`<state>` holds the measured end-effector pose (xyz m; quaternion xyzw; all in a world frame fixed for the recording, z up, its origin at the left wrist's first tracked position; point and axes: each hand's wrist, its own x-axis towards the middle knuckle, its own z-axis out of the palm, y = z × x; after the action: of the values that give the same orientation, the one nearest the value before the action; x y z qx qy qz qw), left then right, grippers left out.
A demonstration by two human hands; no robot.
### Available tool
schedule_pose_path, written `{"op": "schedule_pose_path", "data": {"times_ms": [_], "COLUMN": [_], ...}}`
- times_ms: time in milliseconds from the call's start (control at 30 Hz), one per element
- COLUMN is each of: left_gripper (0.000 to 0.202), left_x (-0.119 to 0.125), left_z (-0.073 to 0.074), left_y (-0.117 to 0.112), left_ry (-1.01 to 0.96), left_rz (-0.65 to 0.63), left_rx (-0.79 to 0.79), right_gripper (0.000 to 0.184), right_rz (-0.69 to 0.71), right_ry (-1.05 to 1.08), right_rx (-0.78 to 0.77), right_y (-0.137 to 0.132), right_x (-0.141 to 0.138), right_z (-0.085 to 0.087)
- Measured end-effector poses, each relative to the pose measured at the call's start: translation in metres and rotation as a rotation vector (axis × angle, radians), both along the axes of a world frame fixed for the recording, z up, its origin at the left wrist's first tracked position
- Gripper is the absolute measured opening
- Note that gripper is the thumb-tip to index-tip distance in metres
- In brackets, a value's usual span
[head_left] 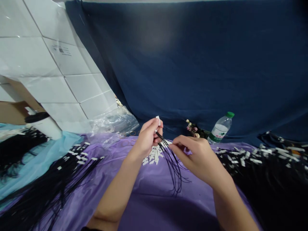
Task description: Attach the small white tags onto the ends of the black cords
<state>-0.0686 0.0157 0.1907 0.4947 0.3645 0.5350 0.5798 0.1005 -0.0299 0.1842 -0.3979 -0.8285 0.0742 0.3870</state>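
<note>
My left hand [148, 136] is closed with thumb and fingers around a white plastic connector [158, 120], whose top pokes out above the thumb. A bunch of thin black wires [173, 170] runs out of this hand and hangs down to the right in loose curves. Just right of the wires, my right hand [196, 152] has its thumb and forefinger brought together in a pinch; whatever lies between them is too small to make out. Below and between the hands, a pile of small white connectors [155, 156] lies on the purple cloth [154, 205].
Black wires with white connector ends [69, 173] lie at left; another heap [269, 179] fills the right. A green-capped bottle [220, 128] stands behind my right hand, beside small flowers [192, 128]. At left are a lidded cup [45, 125], clear plastic [115, 120] and white boxes [53, 89].
</note>
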Motion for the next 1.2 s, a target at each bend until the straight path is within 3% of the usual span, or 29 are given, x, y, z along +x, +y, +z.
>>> {"op": "schedule_pose_path", "data": {"times_ms": [67, 333, 800, 900, 967, 1100, 1200], "left_gripper": [0.025, 0.029, 0.031, 0.032, 0.032, 0.032, 0.032], "left_x": [0.000, 0.002, 0.006, 0.007, 0.007, 0.004, 0.000], "left_z": [0.001, -0.001, -0.002, -0.003, -0.004, -0.006, -0.006], "left_y": [-0.002, -0.006, -0.008, -0.007, -0.005, 0.000, 0.003], "left_ry": [-0.015, 0.007, 0.049, 0.064, 0.064, 0.056, 0.055], "left_rz": [-0.007, -0.060, -0.109, -0.093, -0.089, -0.060, -0.031], "left_rx": [0.012, 0.029, 0.042, 0.045, 0.053, 0.060, 0.056], "right_gripper": [0.015, 0.012, 0.009, 0.014, 0.014, 0.010, 0.010], "right_rz": [-0.006, 0.090, 0.150, 0.135, 0.214, 0.473, 0.568], "right_ry": [-0.019, 0.116, 0.226, 0.267, 0.350, 0.712, 1.017], "right_rx": [-0.056, 0.033, -0.139, -0.277, -0.453, -0.764, -0.832], "right_y": [0.004, 0.017, 0.015, 0.017, 0.020, 0.029, 0.036], "right_x": [0.001, -0.001, -0.007, -0.007, -0.004, 0.011, 0.027], "right_z": [-0.001, -0.006, -0.006, -0.008, -0.009, -0.005, 0.002]}}
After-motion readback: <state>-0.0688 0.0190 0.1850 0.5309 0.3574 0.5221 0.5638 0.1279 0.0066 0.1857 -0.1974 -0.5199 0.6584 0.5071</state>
